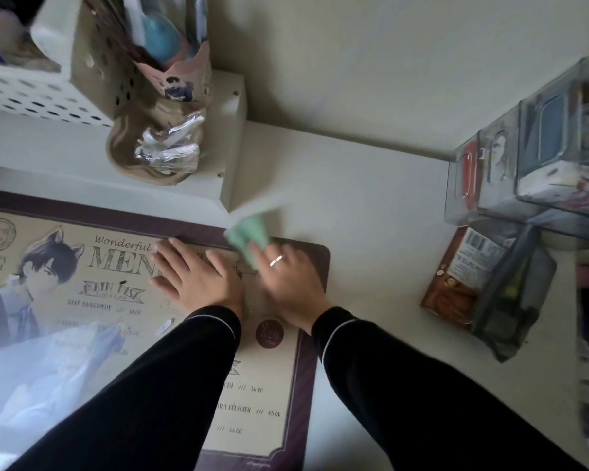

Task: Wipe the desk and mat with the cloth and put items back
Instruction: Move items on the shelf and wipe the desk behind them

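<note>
Pressing cloth point(248, 237) on mat point(272, 368) corner, right hand point(288, 277) beside open desk point(371, 232).

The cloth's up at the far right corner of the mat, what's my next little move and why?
Probably draw the cloth back toward you along the mat's right edge: the right hand has it at the far right corner, and the left hand lies flat on the mat, steadying it.
</note>
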`<state>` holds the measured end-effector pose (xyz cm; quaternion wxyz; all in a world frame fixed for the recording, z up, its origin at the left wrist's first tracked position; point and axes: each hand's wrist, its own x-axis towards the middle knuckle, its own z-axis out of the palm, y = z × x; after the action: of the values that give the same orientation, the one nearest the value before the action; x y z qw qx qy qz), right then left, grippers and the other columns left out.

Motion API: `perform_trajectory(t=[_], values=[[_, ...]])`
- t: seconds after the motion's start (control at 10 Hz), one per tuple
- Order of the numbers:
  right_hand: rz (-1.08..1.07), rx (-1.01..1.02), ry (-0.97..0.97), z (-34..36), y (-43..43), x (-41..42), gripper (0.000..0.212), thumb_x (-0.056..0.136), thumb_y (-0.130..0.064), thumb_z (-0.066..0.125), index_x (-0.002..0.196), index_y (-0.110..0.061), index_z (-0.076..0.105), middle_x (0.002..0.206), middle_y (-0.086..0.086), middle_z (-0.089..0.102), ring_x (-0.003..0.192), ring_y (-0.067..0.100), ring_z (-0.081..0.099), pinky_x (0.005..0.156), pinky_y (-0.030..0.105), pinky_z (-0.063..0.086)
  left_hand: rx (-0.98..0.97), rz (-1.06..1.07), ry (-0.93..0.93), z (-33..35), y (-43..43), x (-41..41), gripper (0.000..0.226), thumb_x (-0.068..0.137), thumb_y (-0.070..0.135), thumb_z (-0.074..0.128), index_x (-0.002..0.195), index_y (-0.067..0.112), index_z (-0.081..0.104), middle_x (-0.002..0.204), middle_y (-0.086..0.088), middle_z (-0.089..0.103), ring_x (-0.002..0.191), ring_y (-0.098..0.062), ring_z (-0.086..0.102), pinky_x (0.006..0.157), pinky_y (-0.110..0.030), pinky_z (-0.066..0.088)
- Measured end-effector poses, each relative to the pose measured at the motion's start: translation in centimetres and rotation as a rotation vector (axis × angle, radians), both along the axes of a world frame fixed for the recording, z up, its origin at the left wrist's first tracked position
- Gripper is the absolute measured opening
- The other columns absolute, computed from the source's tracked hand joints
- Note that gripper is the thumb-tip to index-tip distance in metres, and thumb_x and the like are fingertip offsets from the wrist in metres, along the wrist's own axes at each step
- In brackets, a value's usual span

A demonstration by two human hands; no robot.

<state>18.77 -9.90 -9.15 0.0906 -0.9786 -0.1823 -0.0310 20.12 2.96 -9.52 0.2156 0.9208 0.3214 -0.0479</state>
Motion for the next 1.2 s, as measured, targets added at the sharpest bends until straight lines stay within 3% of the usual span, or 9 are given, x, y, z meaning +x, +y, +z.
perform_trajectory(t=[0.1, 0.3, 0.4, 0.5, 0.6, 0.8, 1.0, 1.1, 1.2], values=[[0.291, -0.005, -0.036, 0.1, -2.0, 1.2, 0.038, 0.083, -0.01, 0.056, 0.12, -0.012, 0.063, 0.088, 0.005, 0.059, 0.071, 0.026, 0.054, 0.057, 0.036, 0.042, -0.027, -0.006, -0.026, 0.0, 0.2, -0.1, 0.069, 0.09, 0.04, 0.02, 0.152, 0.012, 0.012, 0.16, -0.011, 0.001, 0.147, -0.022, -0.003, 0.117, -0.047, -0.007], [-0.847, 0.034, 0.117, 0.7, -3.1, 7.1, 0.054, 0.089, -0.009, 0.046, 0.143, -0.009, 0.039, 0.114, 0.015, 0.055, 0.099, 0.032, 0.052, 0.083, 0.039, 0.04, -0.043, -0.004, -0.05, -0.2, 0.3, -0.3, 0.069, 0.09, 0.042, 0.02, 0.152, 0.014, 0.014, 0.16, -0.009, 0.002, 0.147, -0.021, -0.003, 0.117, -0.047, -0.006], [-0.485, 0.075, 0.089, 0.5, 1.1, 5.1, 0.058, 0.082, -0.006, 0.055, 0.139, -0.008, 0.045, 0.105, 0.014, 0.059, 0.085, 0.032, 0.057, 0.07, 0.039, 0.045, -0.048, 0.008, -0.065, -0.3, 0.4, -0.2, 0.07, 0.088, 0.043, 0.018, 0.152, 0.014, 0.016, 0.16, -0.009, 0.004, 0.147, -0.021, -0.001, 0.117, -0.047, -0.005], [0.173, 0.031, 0.04, -0.1, 1.6, 0.9, 0.04, 0.086, -0.01, 0.048, 0.126, -0.007, 0.054, 0.094, 0.009, 0.06, 0.075, 0.029, 0.056, 0.063, 0.038, 0.043, -0.077, 0.029, -0.116, -0.2, 0.3, -0.3, 0.069, 0.089, 0.043, 0.019, 0.152, 0.014, 0.016, 0.16, -0.006, 0.007, 0.147, -0.019, 0.001, 0.117, -0.046, -0.004], [0.418, -0.039, 0.01, 0.0, -2.7, 2.4, 0.036, 0.087, -0.009, 0.047, 0.121, -0.011, 0.059, 0.093, 0.007, 0.06, 0.076, 0.028, 0.057, 0.06, 0.035, 0.041, -0.101, 0.037, -0.151, -0.2, 0.2, -0.5, 0.067, 0.091, 0.041, 0.021, 0.152, 0.013, 0.014, 0.16, -0.006, 0.009, 0.147, -0.016, 0.004, 0.117, -0.045, -0.004], [-0.803, -0.005, 0.145, 0.8, -5.1, 6.1, 0.055, 0.089, -0.012, 0.043, 0.143, -0.013, 0.038, 0.113, 0.015, 0.055, 0.101, 0.034, 0.052, 0.084, 0.042, 0.039, -0.093, 0.017, -0.136, 0.0, 0.3, -0.5, 0.068, 0.092, 0.04, 0.02, 0.152, 0.011, 0.012, 0.16, -0.008, 0.009, 0.147, -0.018, 0.004, 0.117, -0.046, -0.004], [0.391, -0.002, 0.144, 0.5, -1.9, -7.0, 0.058, 0.076, -0.005, 0.061, 0.133, -0.01, 0.049, 0.108, 0.007, 0.051, 0.086, 0.026, 0.057, 0.074, 0.036, 0.049, -0.107, 0.015, -0.152, 0.0, 0.3, -0.6, 0.067, 0.093, 0.04, 0.02, 0.152, 0.01, 0.013, 0.16, -0.008, 0.009, 0.147, -0.017, 0.005, 0.117, -0.045, -0.005], [0.185, -0.046, 0.082, 0.8, -7.2, -3.6, 0.056, 0.078, 0.002, 0.055, 0.133, -0.008, 0.053, 0.089, 0.011, 0.061, 0.073, 0.03, 0.059, 0.055, 0.034, 0.045, -0.111, 0.016, -0.162, -0.3, 0.5, -0.6, 0.067, 0.093, 0.041, 0.02, 0.152, 0.01, 0.014, 0.16, -0.008, 0.01, 0.147, -0.017, 0.005, 0.117, -0.046, -0.005], [-0.653, -0.127, 0.088, 0.9, -14.2, 0.2, 0.055, 0.09, -0.009, 0.04, 0.145, -0.007, 0.035, 0.115, 0.02, 0.055, 0.102, 0.038, 0.053, 0.084, 0.045, 0.04, -0.109, 0.012, -0.159, -0.5, 0.6, -0.6, 0.067, 0.092, 0.042, 0.019, 0.152, 0.01, 0.014, 0.16, -0.007, 0.01, 0.147, -0.017, 0.005, 0.117, -0.046, -0.006]])
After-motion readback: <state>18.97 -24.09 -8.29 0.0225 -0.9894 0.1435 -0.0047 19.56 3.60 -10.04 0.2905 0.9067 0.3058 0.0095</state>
